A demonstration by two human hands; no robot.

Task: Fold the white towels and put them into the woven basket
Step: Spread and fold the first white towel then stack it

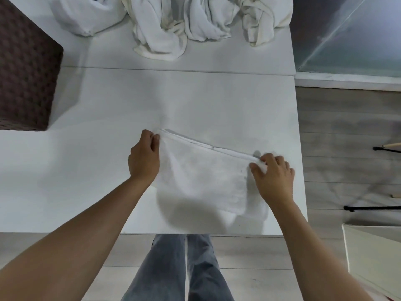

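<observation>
A white towel point(204, 177), folded over, lies on the white table point(108, 101) just in front of me, its doubled edge running from upper left to lower right. My left hand point(144, 158) pinches the towel's far left corner. At the far right corner my right hand point(272, 175) grips the edge with curled fingers. The dark brown woven basket point(23, 68) stands at the table's left edge. Several crumpled white towels point(171, 22) are heaped along the far side.
The table's right edge runs close beside my right hand, with wooden floor beyond. Black stand legs point(373, 207) lie on the floor at right. A white box point(373, 257) sits at the lower right. My legs in jeans stand below the front edge.
</observation>
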